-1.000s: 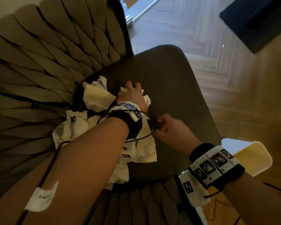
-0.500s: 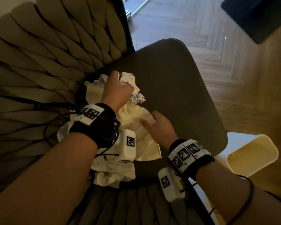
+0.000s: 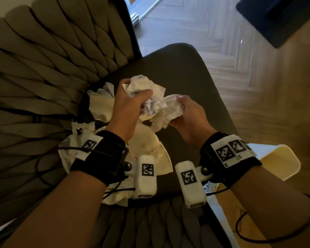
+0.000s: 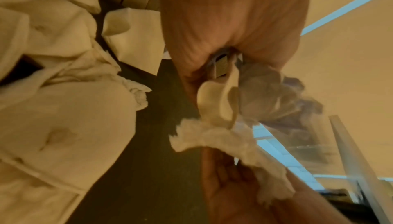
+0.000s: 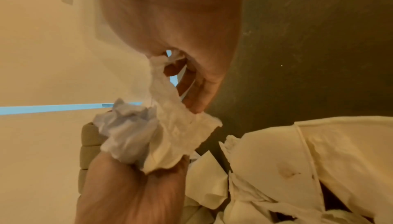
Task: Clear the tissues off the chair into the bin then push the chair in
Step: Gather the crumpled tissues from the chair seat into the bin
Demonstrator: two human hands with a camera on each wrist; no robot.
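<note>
Tissues [image 3: 150, 97], crumpled into a white wad with faint purple marks, are held above the middle of the chair seat [image 3: 191, 83] in the centre of the head view. The left hand [image 3: 127, 108] is clenched around the upper part of the wad, thumb across the front. The right hand [image 3: 188, 115] grasps the wad's right side, fingers curled under it. The two hands are close together, joined by the paper.

Open room lies to the right: the dark seat is bare from the hands to its rounded right and far edges, and beyond that edge is wooden herringbone floor [image 3: 258, 90]. A cream bin [image 3: 283, 163] stands on the floor at the lower right of the frame, just beside the seat's near right edge, behind the right wrist, its mouth open.

More loose tissues [image 3: 100, 108] are heaped on the seat's left side, against the woven chair back [image 3: 48, 72] that fills the left of the frame. A larger cream sheet [image 3: 150, 149] with a faint stain lies under the wrists at lower centre.

In both wrist views the wad hangs between the two hands, with the heap [image 4: 63, 126] on the seat below it. A dark blue object [image 3: 283, 17] sits on the floor at the upper right.
</note>
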